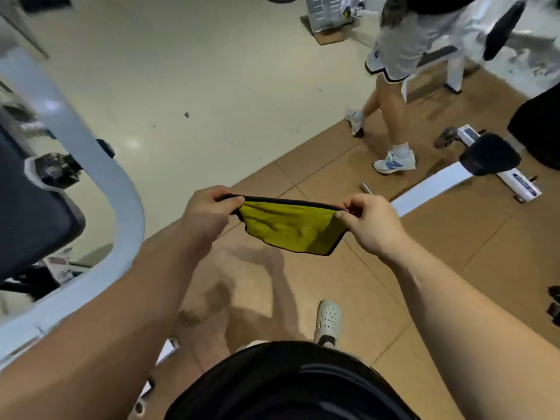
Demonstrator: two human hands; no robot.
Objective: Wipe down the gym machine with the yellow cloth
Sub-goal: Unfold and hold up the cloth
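- Your shorts sit below the yellow cloth; left hand and right hand each pinch a top corner.
- Looks light and floppy, so I'd bunch it up for the gym machine on its left.

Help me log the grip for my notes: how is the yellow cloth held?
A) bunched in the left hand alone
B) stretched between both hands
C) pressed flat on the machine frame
B: the left hand and right hand each pinch a top corner of the yellow cloth, in mid-air.
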